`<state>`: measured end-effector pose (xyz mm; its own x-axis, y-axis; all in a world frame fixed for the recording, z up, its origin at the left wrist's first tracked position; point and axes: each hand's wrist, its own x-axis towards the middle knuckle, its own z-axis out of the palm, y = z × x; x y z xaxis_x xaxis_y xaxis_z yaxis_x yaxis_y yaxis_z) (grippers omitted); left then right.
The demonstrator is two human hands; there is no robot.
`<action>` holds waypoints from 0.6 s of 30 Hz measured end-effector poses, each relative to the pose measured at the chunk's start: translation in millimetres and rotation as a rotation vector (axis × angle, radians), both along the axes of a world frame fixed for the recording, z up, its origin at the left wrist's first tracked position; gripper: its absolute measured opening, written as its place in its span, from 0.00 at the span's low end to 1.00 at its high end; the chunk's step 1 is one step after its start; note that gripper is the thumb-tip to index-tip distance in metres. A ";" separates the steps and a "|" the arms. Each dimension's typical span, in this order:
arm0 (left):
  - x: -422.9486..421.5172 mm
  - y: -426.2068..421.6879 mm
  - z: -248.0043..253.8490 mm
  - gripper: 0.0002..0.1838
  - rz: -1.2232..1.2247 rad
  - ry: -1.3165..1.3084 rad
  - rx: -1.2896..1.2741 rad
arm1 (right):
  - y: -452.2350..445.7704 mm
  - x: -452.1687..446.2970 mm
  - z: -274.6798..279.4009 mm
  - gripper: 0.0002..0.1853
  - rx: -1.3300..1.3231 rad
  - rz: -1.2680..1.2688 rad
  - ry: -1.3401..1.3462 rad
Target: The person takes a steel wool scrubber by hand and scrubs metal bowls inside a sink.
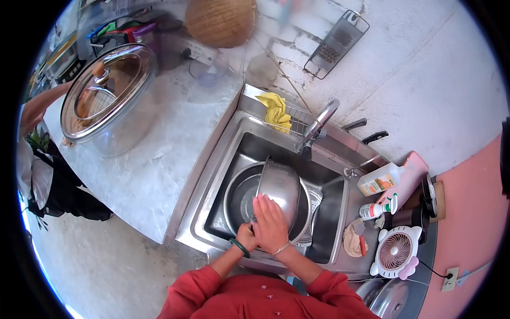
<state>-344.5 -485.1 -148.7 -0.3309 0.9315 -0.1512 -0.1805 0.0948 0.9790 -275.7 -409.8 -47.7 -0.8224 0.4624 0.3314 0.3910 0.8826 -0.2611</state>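
Note:
A tilted stainless steel bowl stands on its side in the sink, its rounded outside toward the right. My left hand, with a dark green bangle at the wrist, is closed at the bowl's near rim; its fingertips are partly hidden. My right hand lies flat against the bowl's outside, fingers stretched out. Under the bowl sits a wider metal basin inside the steel sink. A perforated metal piece shows at the basin's right. The faucet reaches over the sink's far edge.
A yellow cloth hangs on the rack behind the sink. Bottles, including a spray bottle, and a small fan crowd the right ledge. At left, another person's arm is beside a large glass lid over the counter.

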 end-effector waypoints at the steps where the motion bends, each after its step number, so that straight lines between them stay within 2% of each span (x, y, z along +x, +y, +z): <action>1: -3.2 -0.3 -4.9 0.06 0.025 0.139 0.029 | -16.4 10.3 -20.0 0.34 0.081 0.014 -0.026; 4: -4.7 -0.4 2.3 0.09 -0.014 0.084 0.010 | -10.1 12.7 -11.1 0.31 0.045 0.026 -0.064; 5: -10.0 3.9 5.9 0.11 -0.106 0.142 -0.119 | 5.3 8.7 -7.1 0.31 0.021 0.046 -0.062; 6: -11.3 4.7 10.1 0.11 -0.118 0.142 -0.119 | 22.5 -0.4 3.8 0.31 0.028 0.059 -0.047; 7: -11.8 4.6 15.7 0.12 -0.140 0.041 -0.112 | 40.0 -10.5 11.1 0.27 -0.014 0.028 0.001; 9: -6.4 4.2 19.9 0.17 -0.153 -0.189 -0.070 | 97.8 -25.0 -9.5 0.21 -0.053 -0.125 0.051; 12: 0.7 7.6 26.1 0.17 -0.198 -0.118 -0.157 | 173.2 -29.0 -21.9 0.19 -0.578 -0.271 -0.096; 14: -0.2 8.2 27.8 0.16 -0.215 -0.085 -0.193 | 168.3 -16.7 -30.3 0.19 -0.443 -0.195 -0.027; 16: 2.0 7.7 23.6 0.15 -0.188 -0.019 -0.171 | 113.6 -9.9 -5.0 0.19 -0.201 -0.086 0.054; 18: 0.7 6.7 7.1 0.11 -0.185 -0.007 -0.174 | 50.4 -0.9 17.9 0.22 -0.080 -0.002 0.011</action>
<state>-343.9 -478.4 -141.6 -0.1555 0.9359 -0.3161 -0.1515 0.2936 0.9439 -276.6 -359.5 -29.9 -0.8181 0.4895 0.3020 0.3895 0.8579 -0.3352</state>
